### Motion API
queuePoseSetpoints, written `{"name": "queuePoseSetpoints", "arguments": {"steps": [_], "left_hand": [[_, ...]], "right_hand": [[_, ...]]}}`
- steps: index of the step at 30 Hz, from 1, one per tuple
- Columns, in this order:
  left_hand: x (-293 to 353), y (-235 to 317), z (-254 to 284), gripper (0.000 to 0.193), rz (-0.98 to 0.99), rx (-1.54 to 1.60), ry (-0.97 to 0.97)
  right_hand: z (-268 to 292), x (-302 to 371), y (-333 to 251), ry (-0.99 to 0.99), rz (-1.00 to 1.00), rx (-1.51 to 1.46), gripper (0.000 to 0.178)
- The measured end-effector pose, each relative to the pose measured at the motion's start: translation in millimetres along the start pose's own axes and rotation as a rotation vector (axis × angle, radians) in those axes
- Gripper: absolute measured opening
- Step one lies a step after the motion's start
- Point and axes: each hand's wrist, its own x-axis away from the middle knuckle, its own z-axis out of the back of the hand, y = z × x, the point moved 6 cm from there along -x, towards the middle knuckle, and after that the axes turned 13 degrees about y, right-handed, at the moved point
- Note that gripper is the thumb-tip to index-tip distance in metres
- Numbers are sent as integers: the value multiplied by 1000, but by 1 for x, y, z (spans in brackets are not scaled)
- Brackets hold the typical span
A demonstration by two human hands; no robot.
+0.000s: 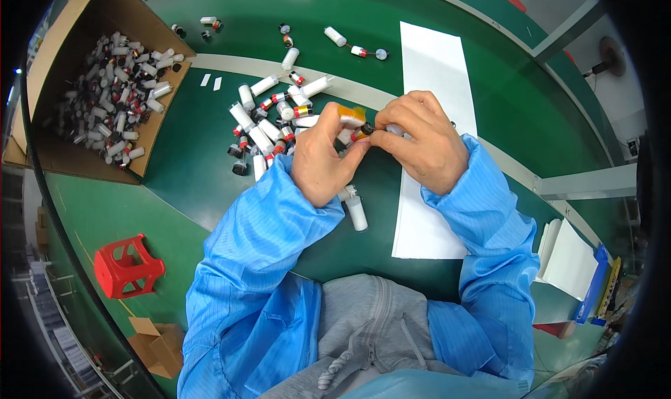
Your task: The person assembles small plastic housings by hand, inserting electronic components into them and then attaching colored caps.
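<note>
Fingers and thumb of my left grip [323,154] close around a small part with orange tape [351,112], which I hold up over the desk [374,252], right of the heap of loose parts [269,130]. Its taped body slants from my left hand toward my right, so the long axis runs mostly crosswise to me as far as I can see; my fingers hide much of it. A black end piece [368,128] points to the right, and the thumb and forefinger of my right grip [423,144] pinch at it. Something pale shows beneath those right fingers, too covered to make out.

Just below my left hand, a white cylinder [358,214] lies on the desk with its long axis toward me, white end nearest my body. In the heap, the cylinders point every which way. White paper [428,214] stretches away from me under my right hand, and a cardboard box [52,63] full of similar parts opens at the far left.
</note>
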Motion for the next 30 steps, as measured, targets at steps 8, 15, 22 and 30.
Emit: {"name": "queuePoseSetpoints", "arguments": {"steps": [8, 15, 22, 30], "left_hand": [[10, -8, -26, 28, 528, 785, -377], [26, -9, -40, 31, 651, 766, -721], [34, -5, -47, 43, 910, 1235, -710], [30, -7, -46, 47, 786, 935, -528]], "right_hand": [[12, 15, 10, -56, -103, -65, 14], [25, 41, 32, 79, -453, -183, 33], [-2, 102, 8, 0, -447, 88, 28], [-15, 102, -10, -230, -351, 326, 27]]}}
